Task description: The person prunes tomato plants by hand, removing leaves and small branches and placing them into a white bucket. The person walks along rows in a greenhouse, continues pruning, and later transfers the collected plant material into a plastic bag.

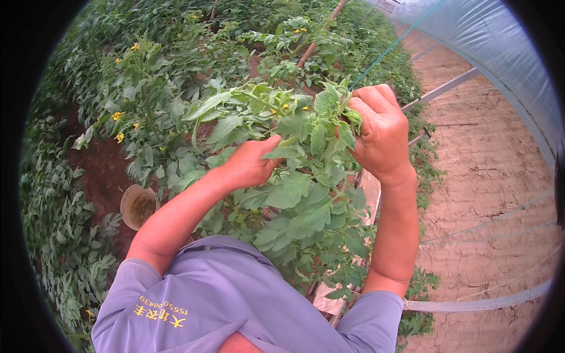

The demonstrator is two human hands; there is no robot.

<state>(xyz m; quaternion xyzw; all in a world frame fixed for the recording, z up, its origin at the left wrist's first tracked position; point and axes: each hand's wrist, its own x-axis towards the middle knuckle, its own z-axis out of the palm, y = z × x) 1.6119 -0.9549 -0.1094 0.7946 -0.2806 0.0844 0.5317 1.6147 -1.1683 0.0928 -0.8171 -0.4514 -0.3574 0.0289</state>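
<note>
A leafy tomato plant (pixel 304 194) stands right before my body, its top bent over to the left between my hands. My left hand (pixel 254 163) is around a stem in the middle of the foliage, the thumb lying along it; leaves cover its fingertips. My right hand (pixel 379 128) is curled closed at the upper right of the plant, against the curled leaves of a shoot tip (pixel 353 118). A taut green twine (pixel 397 40) comes down from above and meets the plant beside the right knuckles. What lies inside the right fist is partly hidden.
Flowering tomato plants (pixel 141 97) crowd the left and back. On the soil at left sits a pale bucket (pixel 139 206). Slanted poles (pixel 320 37) rise behind. At right are plastic film (pixel 499 57), a metal bar (pixel 446 88) and a cracked earthen wall or ground (pixel 485 176).
</note>
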